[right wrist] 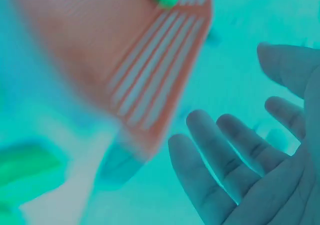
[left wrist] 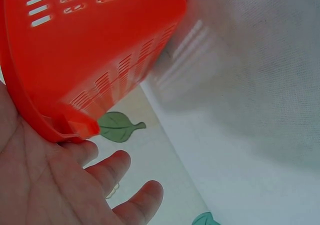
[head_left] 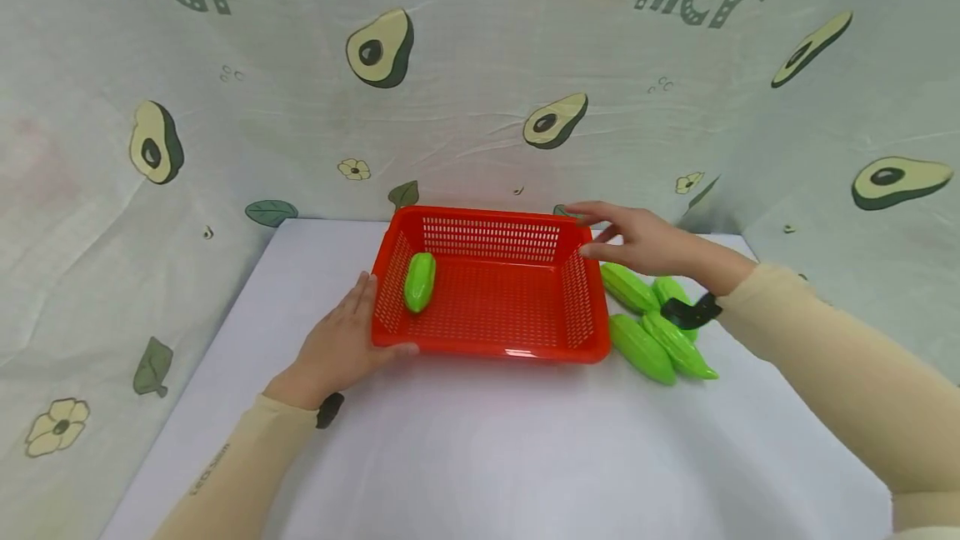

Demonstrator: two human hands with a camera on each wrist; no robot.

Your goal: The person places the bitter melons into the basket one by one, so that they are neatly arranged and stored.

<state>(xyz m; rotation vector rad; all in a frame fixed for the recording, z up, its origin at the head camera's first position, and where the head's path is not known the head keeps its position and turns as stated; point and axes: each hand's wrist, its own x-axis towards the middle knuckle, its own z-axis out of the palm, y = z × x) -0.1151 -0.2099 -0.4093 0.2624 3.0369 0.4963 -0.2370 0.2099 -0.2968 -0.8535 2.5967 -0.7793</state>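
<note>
A red slotted basket (head_left: 487, 348) stands on the white table with one green, ridged, elongated piece (head_left: 420, 282) inside at its left. My left hand (head_left: 337, 348) lies against the basket's left front corner, fingers straight along the side and thumb at the front rim; the left wrist view shows the palm at the rim of the basket (left wrist: 90, 50). Over the basket's back right corner hovers my right hand (head_left: 637, 242), its fingers spread and holding nothing. In the right wrist view the hand (right wrist: 250, 170) is apart from the basket (right wrist: 150, 85).
Several similar green pieces (head_left: 643, 348) lie in a group on the table just right of the basket, partly beneath the right forearm. A pale cloth (head_left: 465, 90) printed with avocados hangs behind the table (head_left: 465, 457) and at both sides.
</note>
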